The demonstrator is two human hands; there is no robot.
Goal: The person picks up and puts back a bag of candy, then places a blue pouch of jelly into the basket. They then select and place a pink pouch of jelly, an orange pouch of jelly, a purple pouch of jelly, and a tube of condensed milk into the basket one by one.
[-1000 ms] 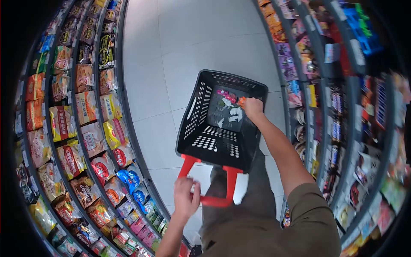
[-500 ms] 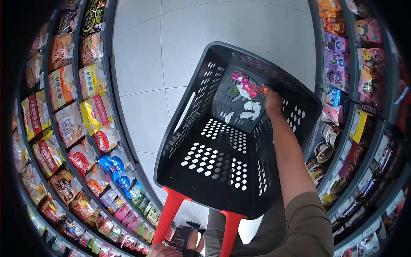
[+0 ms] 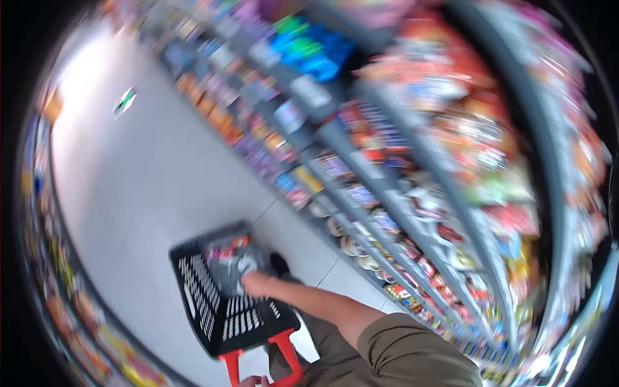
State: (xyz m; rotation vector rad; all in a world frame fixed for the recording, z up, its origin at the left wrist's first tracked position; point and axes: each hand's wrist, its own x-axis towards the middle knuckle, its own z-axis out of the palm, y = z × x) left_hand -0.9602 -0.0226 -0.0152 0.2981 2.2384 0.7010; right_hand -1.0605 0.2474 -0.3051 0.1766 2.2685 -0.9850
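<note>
A black perforated shopping basket [image 3: 240,322] with a red handle [image 3: 231,371] is at the lower left of the view. Small packets in pink, red and white [image 3: 225,250] lie at its far end. My right hand [image 3: 256,284] reaches into the basket over that end; its fingers are blurred, so their pose and anything in them cannot be made out. Partly cut off at the bottom edge, my left hand [image 3: 253,382] is wrapped round the red handle.
Shelves of packaged goods [image 3: 387,213], blurred by motion, fill the right side. Another shelf row [image 3: 71,284] curves down the left edge. Grey tiled floor [image 3: 142,168] runs between them, with a small green and white mark [image 3: 126,101] on it.
The view has swung towards the right-hand shelves, and the basket now appears smaller and lower left. My right hand is still in the basket, away from the orange-red packet it was beside.
</note>
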